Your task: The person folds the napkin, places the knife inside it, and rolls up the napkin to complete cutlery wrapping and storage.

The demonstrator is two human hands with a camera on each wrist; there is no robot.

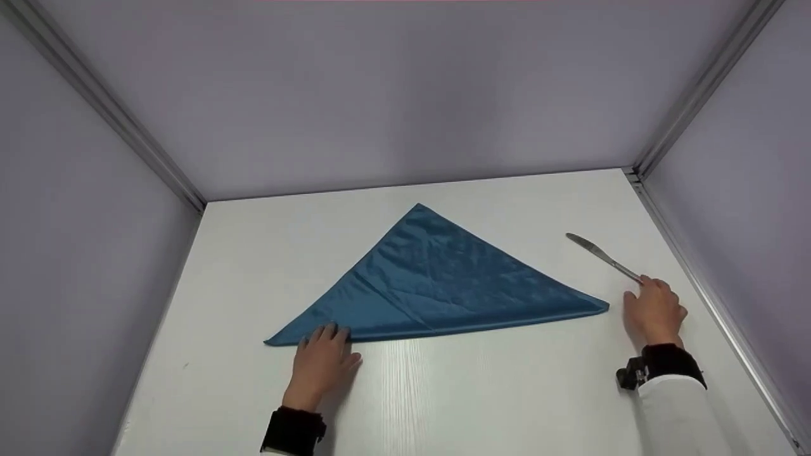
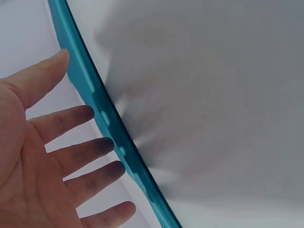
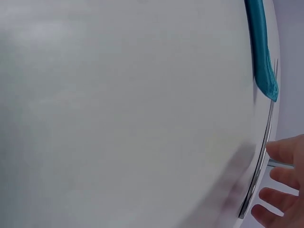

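On the white tabletop [image 1: 481, 380], my left hand [image 1: 322, 364] rests flat and open-fingered on the folded blue napkin's [image 1: 437, 278] near-left corner while my right hand's [image 1: 654, 313] loose grip touches the knife [image 1: 602, 255] handle, which could skid away or snag the cloth's right tip.

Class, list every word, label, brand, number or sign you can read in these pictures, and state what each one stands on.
None: no readable text shows in any view.
The blue triangular folded cloth napkin carries no lettering.
The silver metal table knife shows no legible stamp.
The white wood-grain table, the black wristbands and the plain walls are unmarked.
The left hand and right hand bear no writing.
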